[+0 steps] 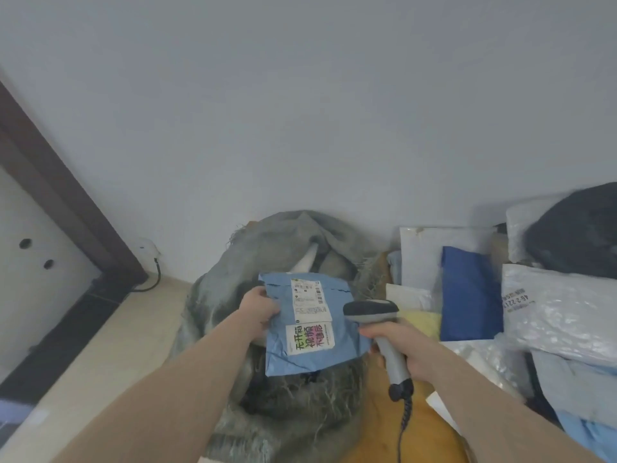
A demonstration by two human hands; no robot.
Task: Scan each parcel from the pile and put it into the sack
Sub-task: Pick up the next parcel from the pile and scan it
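A plain grey-white wall (300,111) is seen behind. At the left, a dark brown door frame (63,202) meets the beige floor (110,349).

Dim, flat, bluish light fills the frame with faint shadows. The whole picture is soft and slightly blurred. Wide-angle distortion bends the door frame (63,195) at left.
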